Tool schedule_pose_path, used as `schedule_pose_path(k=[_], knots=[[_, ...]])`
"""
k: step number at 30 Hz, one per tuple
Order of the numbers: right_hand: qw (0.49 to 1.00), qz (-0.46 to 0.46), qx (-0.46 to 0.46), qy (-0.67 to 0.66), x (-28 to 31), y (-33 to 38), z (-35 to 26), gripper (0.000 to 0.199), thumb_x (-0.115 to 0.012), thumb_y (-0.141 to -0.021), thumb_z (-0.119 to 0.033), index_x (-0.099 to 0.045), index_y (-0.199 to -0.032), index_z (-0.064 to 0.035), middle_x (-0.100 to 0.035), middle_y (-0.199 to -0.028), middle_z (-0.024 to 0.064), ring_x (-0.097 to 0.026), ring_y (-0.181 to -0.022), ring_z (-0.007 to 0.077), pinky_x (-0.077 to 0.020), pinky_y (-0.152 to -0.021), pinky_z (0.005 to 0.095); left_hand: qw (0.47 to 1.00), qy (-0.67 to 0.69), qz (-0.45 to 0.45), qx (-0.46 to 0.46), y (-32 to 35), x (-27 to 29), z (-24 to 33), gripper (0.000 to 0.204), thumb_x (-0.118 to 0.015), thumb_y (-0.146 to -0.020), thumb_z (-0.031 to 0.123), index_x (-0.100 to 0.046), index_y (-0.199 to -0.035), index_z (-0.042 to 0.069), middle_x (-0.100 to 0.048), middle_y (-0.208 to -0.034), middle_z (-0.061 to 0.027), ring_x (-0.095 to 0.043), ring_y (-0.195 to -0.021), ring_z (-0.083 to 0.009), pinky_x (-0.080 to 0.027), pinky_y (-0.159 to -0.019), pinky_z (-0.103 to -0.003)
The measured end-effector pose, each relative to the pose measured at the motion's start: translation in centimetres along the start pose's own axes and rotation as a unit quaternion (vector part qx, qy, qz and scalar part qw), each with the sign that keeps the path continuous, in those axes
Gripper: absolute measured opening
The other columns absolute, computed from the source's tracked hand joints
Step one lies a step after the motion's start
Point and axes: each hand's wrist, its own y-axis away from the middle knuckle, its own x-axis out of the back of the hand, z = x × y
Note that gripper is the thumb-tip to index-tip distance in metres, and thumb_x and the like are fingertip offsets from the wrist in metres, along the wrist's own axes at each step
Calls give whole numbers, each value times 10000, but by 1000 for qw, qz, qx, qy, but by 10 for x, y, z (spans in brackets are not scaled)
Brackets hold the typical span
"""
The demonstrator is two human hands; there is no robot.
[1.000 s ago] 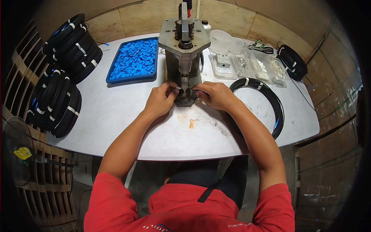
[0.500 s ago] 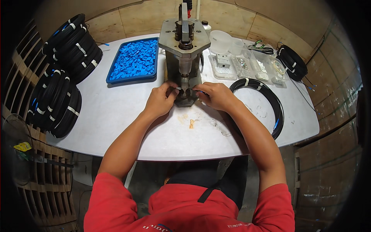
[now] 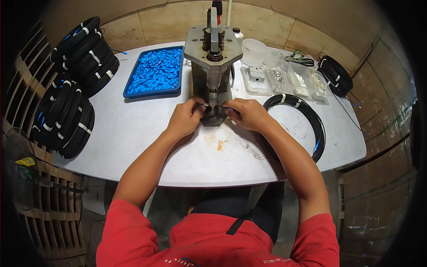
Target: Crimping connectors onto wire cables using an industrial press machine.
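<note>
A grey metal bench press point(image 3: 213, 49) stands at the table's far middle, its ram point(image 3: 213, 84) reaching down to a small base point(image 3: 215, 119). My left hand point(image 3: 186, 116) is at the left of the ram's lower end, fingers pinched on something too small to make out. On the other side, my right hand point(image 3: 247, 114) pinches a thin black cable point(image 3: 231, 109) beside the ram. Just what lies between the fingertips under the ram is hard to see. A coil of black cable point(image 3: 318, 127) with white ties lies by my right forearm.
A blue tray point(image 3: 153, 94) of small blue pieces sits left of the press. Stacked black cable coils point(image 3: 84, 58) fill the left edge. Clear plastic boxes point(image 3: 284, 82) of small parts, a white tub point(image 3: 253, 51) and another cable coil point(image 3: 336, 75) stand at the right back.
The view has shifted slightly, so the press and table sit a little lower in it. Both hands stay beside the ram with nearly the same grip.
</note>
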Motion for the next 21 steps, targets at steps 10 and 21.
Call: schedule_pose_path(k=[10, 21], knots=[[995, -26, -13, -96, 2, -5, 8, 246, -732, -897, -171, -733, -1137, -115, -730, -899, 130, -725, -802, 323, -582, -743, 414, 1000, -9, 3, -4, 0, 0, -4, 206, -643, -989, 136, -671, -1121, -20, -754, -861, -142, -725, -743, -197, -561, -711, -341], [988, -53, -59, -129, 13, -17, 10, 179, -762, -885, -174, -776, -1003, -40, -754, -866, 155, -725, -784, 295, -568, -736, 373, 1000, -19, -2, 4, 0, 1, 3, 201, -638, -989, 143, -673, -1108, -16, -746, -828, -146, -729, -739, -212, -559, -713, -342]])
